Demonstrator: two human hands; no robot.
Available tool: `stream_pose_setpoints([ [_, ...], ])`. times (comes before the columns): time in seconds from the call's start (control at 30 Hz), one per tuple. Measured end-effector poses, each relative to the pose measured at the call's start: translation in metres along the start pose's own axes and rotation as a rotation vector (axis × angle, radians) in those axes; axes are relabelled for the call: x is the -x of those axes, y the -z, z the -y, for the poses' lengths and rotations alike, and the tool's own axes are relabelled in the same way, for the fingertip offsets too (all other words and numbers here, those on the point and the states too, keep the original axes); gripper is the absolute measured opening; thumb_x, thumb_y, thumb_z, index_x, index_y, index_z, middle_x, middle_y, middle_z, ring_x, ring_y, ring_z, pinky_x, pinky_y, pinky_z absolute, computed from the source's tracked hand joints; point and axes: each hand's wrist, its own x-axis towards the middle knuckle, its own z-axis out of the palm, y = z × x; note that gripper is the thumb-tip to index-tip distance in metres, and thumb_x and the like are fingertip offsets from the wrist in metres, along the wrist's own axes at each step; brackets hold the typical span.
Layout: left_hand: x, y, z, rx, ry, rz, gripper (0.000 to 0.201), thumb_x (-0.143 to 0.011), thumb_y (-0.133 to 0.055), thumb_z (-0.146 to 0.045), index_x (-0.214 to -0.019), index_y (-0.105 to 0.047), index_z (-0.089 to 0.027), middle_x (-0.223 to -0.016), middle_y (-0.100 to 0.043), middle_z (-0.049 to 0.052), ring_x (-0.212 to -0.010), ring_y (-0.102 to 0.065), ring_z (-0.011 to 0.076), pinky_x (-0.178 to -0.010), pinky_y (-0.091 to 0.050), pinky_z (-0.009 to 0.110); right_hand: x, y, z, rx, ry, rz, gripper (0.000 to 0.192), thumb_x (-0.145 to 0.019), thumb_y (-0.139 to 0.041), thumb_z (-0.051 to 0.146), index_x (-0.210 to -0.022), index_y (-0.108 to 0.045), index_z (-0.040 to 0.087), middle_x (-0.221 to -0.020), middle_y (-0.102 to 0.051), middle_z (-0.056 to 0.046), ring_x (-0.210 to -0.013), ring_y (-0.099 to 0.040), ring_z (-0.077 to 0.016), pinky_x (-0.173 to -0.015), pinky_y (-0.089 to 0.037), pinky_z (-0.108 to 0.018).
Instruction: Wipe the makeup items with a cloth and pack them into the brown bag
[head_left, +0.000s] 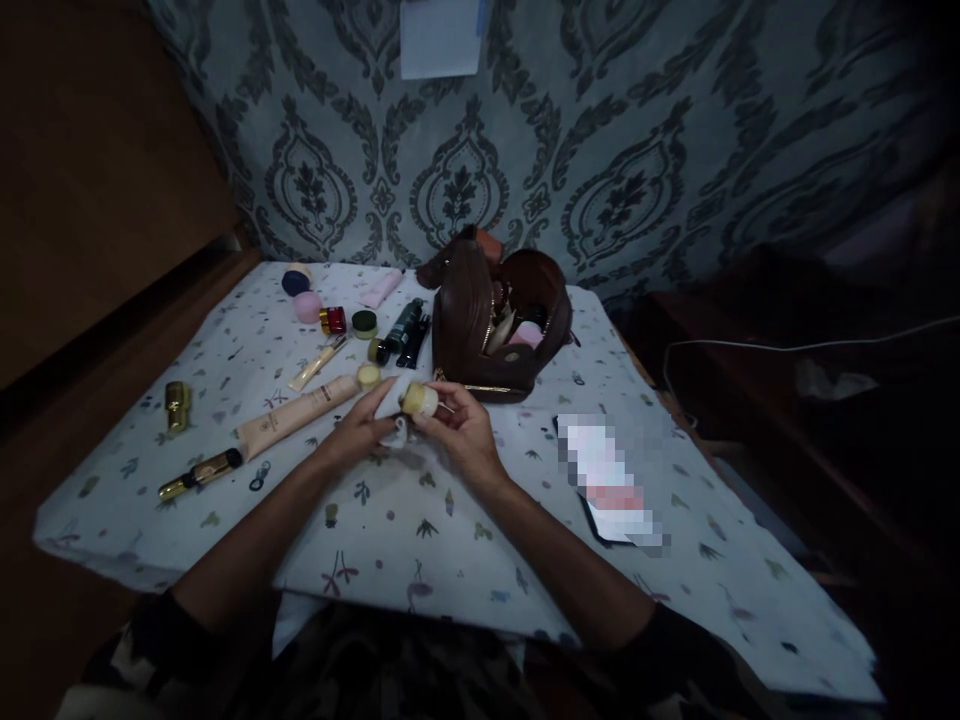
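Note:
Over the middle of the table, my right hand (466, 435) is closed around a small jar (421, 401) with a yellowish lid and a pale body. My left hand (364, 425) is closed on a white cloth (391, 400), which is pressed against the jar's lid end. A loose loop of the cloth hangs below the fingers. Just left of my left hand lie a beige squeeze tube (300, 412) and a small round container (368, 376) with a pale yellow top. Behind both hands stands a brown cosmetic bag (480, 330), unzipped, with several items inside.
Several jars, including a red one (332, 320) and a green one (364, 324), and dark tubes (406, 325) stand or lie behind. A gold bottle (177, 406) and a black-and-gold tube (200, 474) lie left. A phone (611, 480) lies right on the patterned cloth.

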Motion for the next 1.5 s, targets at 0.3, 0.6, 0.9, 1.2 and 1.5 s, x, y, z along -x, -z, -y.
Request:
stream_pose_setpoints([
  [0.3, 0.004, -0.002, 0.005, -0.607, -0.415, 0.043, 0.057, -0.091, -0.054, -0.033, -0.144, -0.043, -0.015, -0.140, -0.055, 0.014, -0.126, -0.053, 0.0277, -0.109, -0.037, 0.041, 0.001, 0.002, 0.000, 0.141, -0.026, -0.092, 0.042, -0.061, -0.084, 0.034, -0.087, -0.054, 0.022, -0.076, -0.061, 0.004, -0.063, -0.055, -0.0105, -0.055, -0.043, -0.020],
  [0.6, 0.013, -0.011, -0.012, -0.548, -0.416, -0.074, 0.027, -0.093, -0.053, -0.037, -0.104, -0.065, -0.016, -0.086, -0.068, 0.003, -0.073, -0.062, 0.0175, -0.068, -0.048, 0.025, 0.008, 0.007, 0.034, 0.034, -0.148, 0.063, 0.041, -0.071, -0.079, 0.041, -0.105, -0.069, 0.022, -0.082, -0.065, 0.000, -0.063, -0.054, -0.0100, -0.059, -0.047, -0.023],
  [0.9, -0.034, -0.027, -0.075, -0.919, -0.583, -0.036, 0.031, -0.096, -0.040, -0.035, -0.094, -0.066, -0.017, -0.080, -0.065, 0.005, -0.070, -0.059, 0.0175, -0.066, -0.045, 0.024, -0.010, 0.057, 0.115, -0.017, -0.031, -0.013, 0.046, -0.064, -0.086, 0.032, -0.102, -0.061, 0.025, -0.097, -0.071, -0.001, -0.084, -0.070, -0.0162, -0.074, -0.056, -0.027],
  [1.2, -0.090, -0.067, -0.120, -1.835, -0.503, 0.147, 0.064, -0.084, -0.043, -0.006, -0.143, -0.041, -0.031, -0.098, -0.062, 0.007, -0.070, -0.066, 0.0215, -0.057, -0.046, 0.028, -0.043, 0.092, 0.142, 0.136, 0.074, -0.012, 0.043, -0.063, -0.087, 0.029, -0.098, -0.062, 0.022, -0.098, -0.072, -0.001, -0.088, -0.070, -0.0153, -0.085, -0.056, -0.030],
  [1.5, -0.100, -0.047, -0.092, -1.710, -0.622, 0.066, 0.052, -0.086, -0.042, -0.011, -0.136, -0.045, -0.024, -0.111, -0.065, 0.009, -0.068, -0.066, 0.0205, -0.050, -0.045, 0.027, -0.082, 0.112, 0.160, -0.009, -0.016, -0.003, 0.044, -0.062, -0.087, 0.034, -0.096, -0.063, 0.021, -0.099, -0.072, -0.003, -0.089, -0.073, -0.0192, -0.076, -0.059, -0.027],
])
